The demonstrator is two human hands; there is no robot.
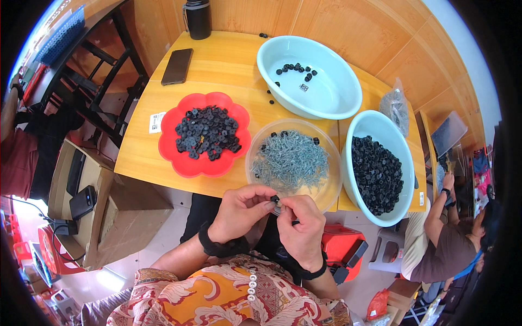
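My left hand point(243, 211) pinches a small black plastic piece point(274, 199) between thumb and fingertips, just off the table's front edge. My right hand point(300, 221) meets it there, thumb and forefinger pressed together; whatever lies at their tips is too small to make out. Another black piece point(295, 222) shows in the curled fingers of the right hand. Just beyond both hands is a clear round tub point(331, 187) of silver screws point(291, 160), with a few black pieces lying among them.
A red flower-shaped dish point(174, 165) holds flat black discs. One pale blue basin point(326, 106) has several black pieces; another point(356, 201) is heaped with them. A phone point(177, 67), a dark flask point(197, 20) and a plastic bag point(396, 107) stand around. A person point(443, 239) sits at right.
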